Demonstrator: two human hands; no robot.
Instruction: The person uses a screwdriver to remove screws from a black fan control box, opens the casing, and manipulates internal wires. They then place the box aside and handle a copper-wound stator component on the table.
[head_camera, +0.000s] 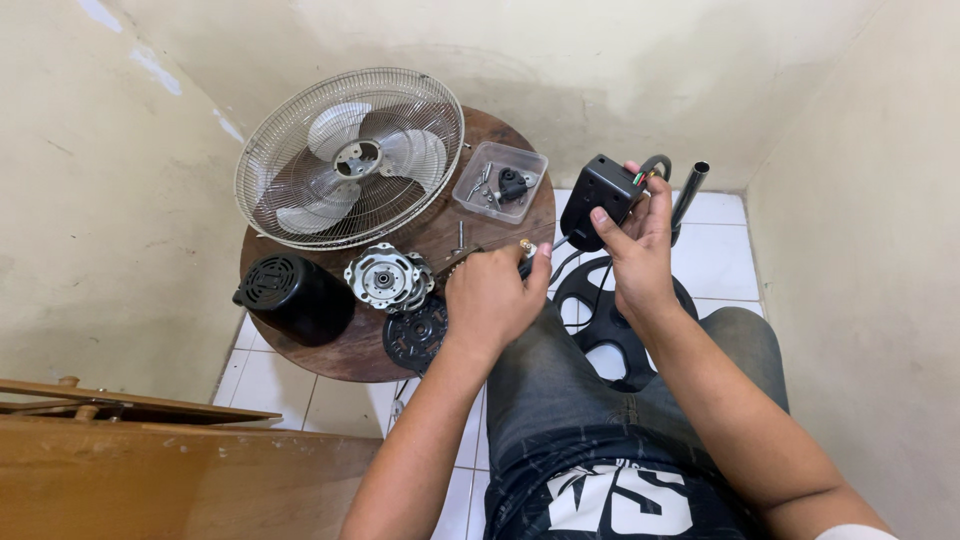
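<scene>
Now | right hand (640, 250) fingers grip black box (600, 195) at 1 o'clock | left hand (495, 295) fingers pinch screwdriver (527, 246) | keep box steady, tip square.

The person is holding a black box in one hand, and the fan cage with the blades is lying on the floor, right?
Not quite. The right hand does hold the black box, but the head view shows the fan cage lying on the round wooden table, not on the floor.
</scene>
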